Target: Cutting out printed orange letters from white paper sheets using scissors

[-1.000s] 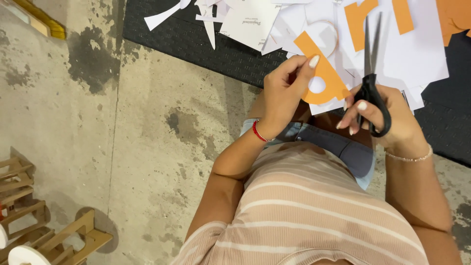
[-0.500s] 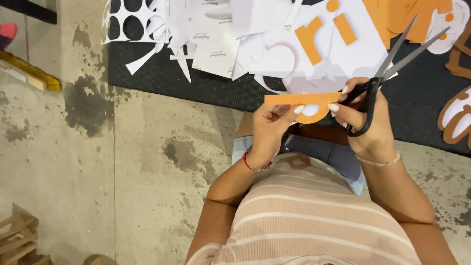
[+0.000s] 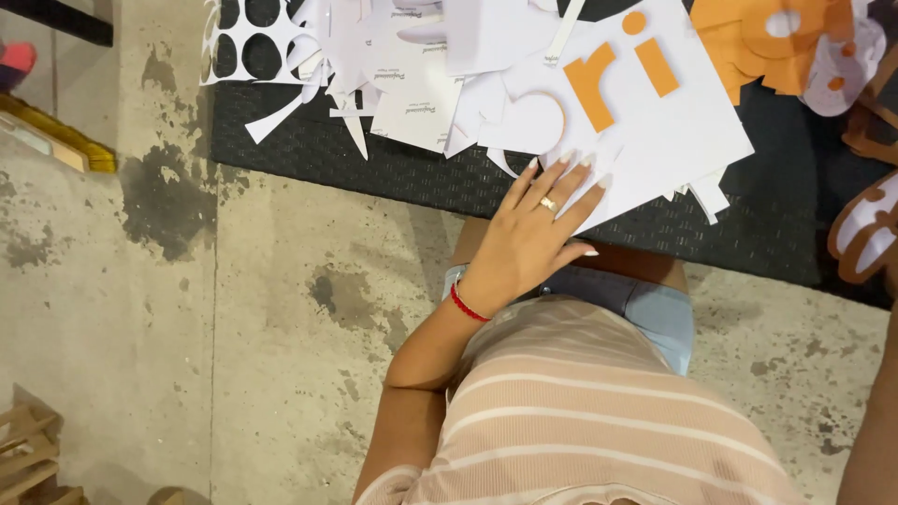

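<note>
My left hand (image 3: pixel 533 234) is stretched forward with its fingers spread, the fingertips resting on the near edge of a white sheet (image 3: pixel 673 140) that carries orange letter shapes (image 3: pixel 591 82). It holds nothing; a ring and a red wrist band show on it. The sheet lies on a black woven mat (image 3: pixel 374 168). My right hand is out of view; only a strip of my right arm (image 3: pixel 875 421) shows at the right edge. No scissors are visible.
White paper scraps (image 3: pixel 412 84) and a sheet with round holes (image 3: pixel 238 47) are piled on the mat's far side. Orange cut-outs (image 3: pixel 748 37) and a brown-and-white shape (image 3: pixel 865 234) lie at right. Wooden pieces (image 3: pixel 23 449) sit at the bottom left on the concrete floor.
The orange piece and the scissors have left the view. My left hand let go and reached forward onto the white sheet. My right hand moved out of frame to the right.
</note>
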